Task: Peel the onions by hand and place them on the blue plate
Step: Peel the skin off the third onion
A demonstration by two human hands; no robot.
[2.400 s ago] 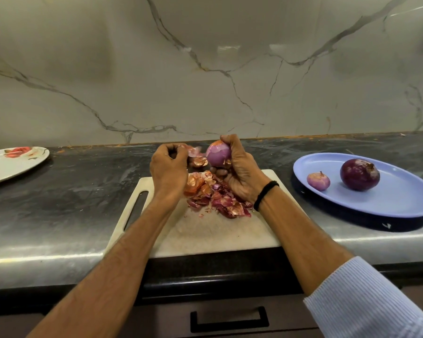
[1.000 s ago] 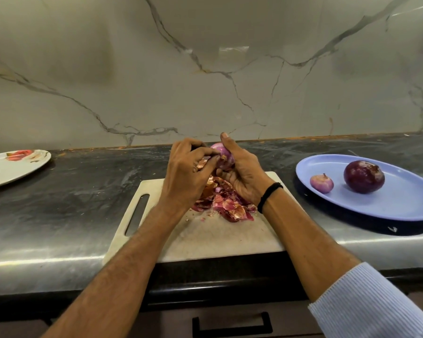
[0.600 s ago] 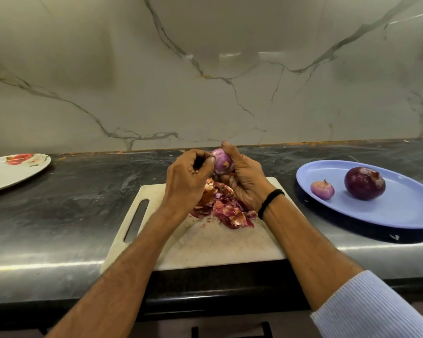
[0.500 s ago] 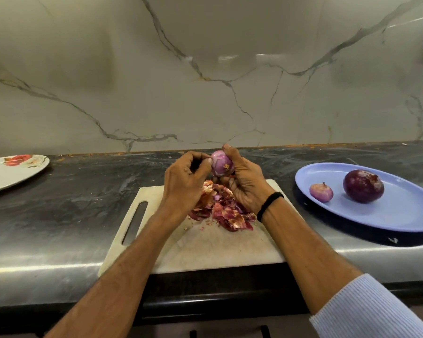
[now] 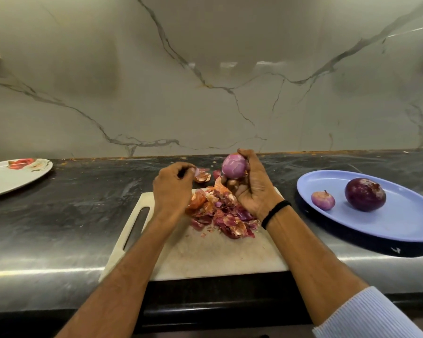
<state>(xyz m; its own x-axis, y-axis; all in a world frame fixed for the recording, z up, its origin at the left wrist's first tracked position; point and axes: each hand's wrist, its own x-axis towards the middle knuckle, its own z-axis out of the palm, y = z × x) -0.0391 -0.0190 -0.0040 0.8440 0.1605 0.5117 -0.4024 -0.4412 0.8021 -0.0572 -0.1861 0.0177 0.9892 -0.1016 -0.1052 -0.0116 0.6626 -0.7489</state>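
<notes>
A dark, glossy stone bench (image 5: 59, 215) runs below a veined marble wall (image 5: 205, 106). At its near edge lies a white cutting board (image 5: 205, 254) heaped with onion skins (image 5: 220, 213). A white flowered plate (image 5: 15, 176) sits far left. On the right, the blue plate (image 5: 401, 228) carries a small peeled onion (image 5: 322, 200) and a large dark onion (image 5: 365, 194).

The right hand (image 5: 254, 191), with a black band (image 5: 275, 213) at the wrist, has its fingers (image 5: 248, 157) curled round a pale purple onion (image 5: 233, 166) above the board's far edge. The left hand (image 5: 172, 186) is closed narrowly and pinches a skin scrap (image 5: 196, 172).
</notes>
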